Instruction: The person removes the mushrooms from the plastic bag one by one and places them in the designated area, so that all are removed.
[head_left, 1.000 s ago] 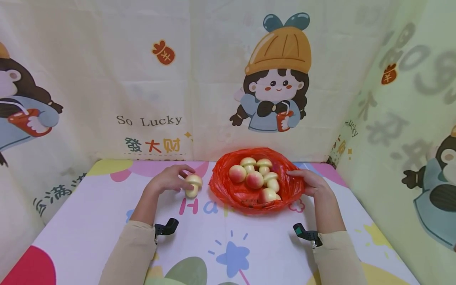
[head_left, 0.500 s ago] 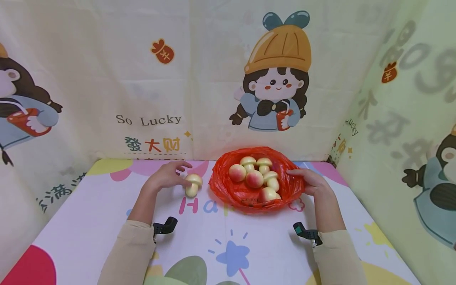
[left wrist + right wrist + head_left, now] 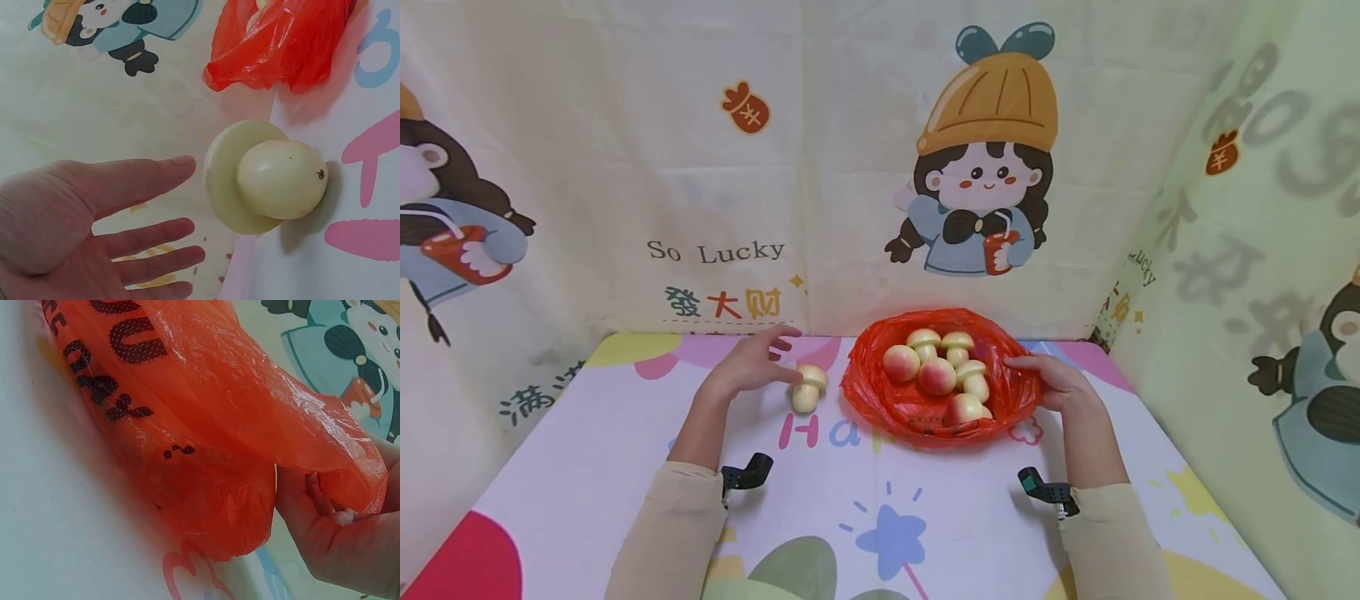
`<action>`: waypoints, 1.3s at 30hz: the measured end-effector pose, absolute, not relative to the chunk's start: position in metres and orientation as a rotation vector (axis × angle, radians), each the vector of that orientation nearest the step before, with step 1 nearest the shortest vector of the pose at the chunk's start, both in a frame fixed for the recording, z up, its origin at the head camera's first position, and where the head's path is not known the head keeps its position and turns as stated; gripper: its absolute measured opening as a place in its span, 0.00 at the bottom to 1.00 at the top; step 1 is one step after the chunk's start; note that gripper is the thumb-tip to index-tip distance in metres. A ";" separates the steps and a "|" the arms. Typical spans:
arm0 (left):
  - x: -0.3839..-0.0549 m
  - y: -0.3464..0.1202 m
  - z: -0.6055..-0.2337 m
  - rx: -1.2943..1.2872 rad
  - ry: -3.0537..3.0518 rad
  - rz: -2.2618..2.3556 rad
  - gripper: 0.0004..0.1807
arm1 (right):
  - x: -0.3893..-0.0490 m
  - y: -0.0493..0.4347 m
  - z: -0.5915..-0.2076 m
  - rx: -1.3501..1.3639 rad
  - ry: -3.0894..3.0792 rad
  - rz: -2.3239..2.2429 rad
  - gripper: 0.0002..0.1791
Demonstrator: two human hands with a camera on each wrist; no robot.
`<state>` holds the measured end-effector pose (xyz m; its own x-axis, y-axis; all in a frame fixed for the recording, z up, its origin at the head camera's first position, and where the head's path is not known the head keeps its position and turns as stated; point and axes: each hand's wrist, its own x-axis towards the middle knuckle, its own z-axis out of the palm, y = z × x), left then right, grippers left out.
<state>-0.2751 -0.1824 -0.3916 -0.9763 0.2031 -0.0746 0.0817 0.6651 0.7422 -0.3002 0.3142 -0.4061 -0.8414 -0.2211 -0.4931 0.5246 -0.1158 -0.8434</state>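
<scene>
A toy mushroom (image 3: 808, 389) with a pale yellow cap and cream stem stands on the table, left of an open red plastic bag (image 3: 880, 407). My left hand (image 3: 752, 364) is beside it, fingers spread, the thumb tip close to the cap. The left wrist view shows a gap between the thumb and the mushroom (image 3: 281, 178), and nothing in the palm. My right hand (image 3: 1060, 385) holds the bag's right rim, thumb inside and fingers outside. In the right wrist view the bag (image 3: 212, 444) folds over the fingers and partly hides them.
Inside the bag lie several toy mushrooms (image 3: 925, 340) and rounded cream pieces with a pink-red blush (image 3: 937, 377). A printed cloth covers the table (image 3: 820, 500). Printed cloth walls (image 3: 835, 167) rise at the back and both sides.
My left hand has drawn slightly up and left, its fingers opening away from the mushroom, which stays standing in place. My right hand keeps its hold on the bag.
</scene>
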 end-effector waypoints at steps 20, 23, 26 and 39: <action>-0.272 -0.172 -0.376 0.407 2.842 1.361 0.31 | -0.303 0.318 -0.410 0.409 1.596 -2.043 0.23; -0.272 -0.170 -0.375 0.444 2.829 1.377 0.30 | -0.303 0.318 -0.410 0.402 1.608 -2.037 0.23; -0.272 -0.168 -0.375 0.494 2.801 1.392 0.28 | -0.303 0.319 -0.409 0.416 1.619 -2.035 0.23; -0.277 -0.147 -0.375 0.615 2.741 1.416 0.24 | -0.302 0.317 -0.409 0.406 1.598 -2.062 0.21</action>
